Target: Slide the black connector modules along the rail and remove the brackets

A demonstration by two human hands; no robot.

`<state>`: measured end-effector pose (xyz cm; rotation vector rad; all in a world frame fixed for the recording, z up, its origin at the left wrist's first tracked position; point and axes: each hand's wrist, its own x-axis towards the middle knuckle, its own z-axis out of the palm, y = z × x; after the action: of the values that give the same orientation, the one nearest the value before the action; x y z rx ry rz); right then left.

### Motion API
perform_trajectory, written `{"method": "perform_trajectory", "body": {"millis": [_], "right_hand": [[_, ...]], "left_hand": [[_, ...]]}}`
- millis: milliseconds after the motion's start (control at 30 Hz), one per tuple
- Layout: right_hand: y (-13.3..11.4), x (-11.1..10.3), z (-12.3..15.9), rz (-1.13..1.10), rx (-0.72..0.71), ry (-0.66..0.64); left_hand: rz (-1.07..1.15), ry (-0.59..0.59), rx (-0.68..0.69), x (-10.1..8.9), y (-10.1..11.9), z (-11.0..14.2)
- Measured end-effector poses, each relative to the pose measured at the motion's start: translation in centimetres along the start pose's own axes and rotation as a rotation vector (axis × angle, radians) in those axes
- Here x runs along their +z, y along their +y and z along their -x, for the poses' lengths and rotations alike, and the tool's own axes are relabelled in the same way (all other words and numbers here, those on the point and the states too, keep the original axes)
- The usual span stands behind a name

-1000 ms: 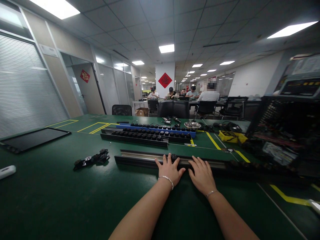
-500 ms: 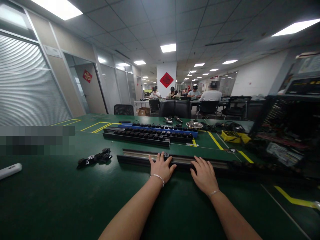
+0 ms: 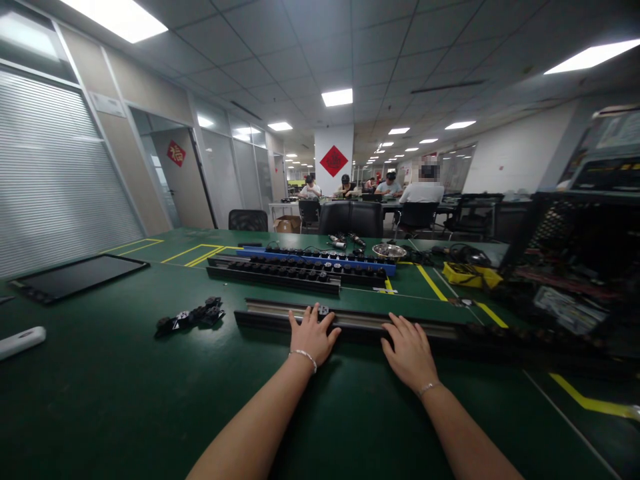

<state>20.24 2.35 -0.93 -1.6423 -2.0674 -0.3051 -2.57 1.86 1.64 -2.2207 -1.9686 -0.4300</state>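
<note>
Where the left hand (image 3: 311,339) spreads open: fingertips by the black block (image 3: 324,311), best kept level.
Right hand (image 3: 411,352): open, apart from the left, best steadying the rail (image 3: 270,322).

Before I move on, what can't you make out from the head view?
All in the head view:
Small black part in the near rail: its edges, behind the left hand's fingers.
Near rail's right end: lost in dark shadow.
White object: cut off by the left edge.
Loose black parts: overlapping, too small to count.
</note>
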Motion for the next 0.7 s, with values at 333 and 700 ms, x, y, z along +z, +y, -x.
{"method": "perform_trajectory", "body": {"millis": [333, 700], "right_hand": [[0.1, 0.3, 0.1, 0.002, -0.010, 0.032], [-0.3, -0.3, 0.1, 0.000, 0.010, 0.007]], "left_hand": [[-0.013, 0.008, 0.013, 0.0, -0.3, 0.0], [-0.022, 0.044, -0.010, 0.0, -1.8, 0.2]]}}
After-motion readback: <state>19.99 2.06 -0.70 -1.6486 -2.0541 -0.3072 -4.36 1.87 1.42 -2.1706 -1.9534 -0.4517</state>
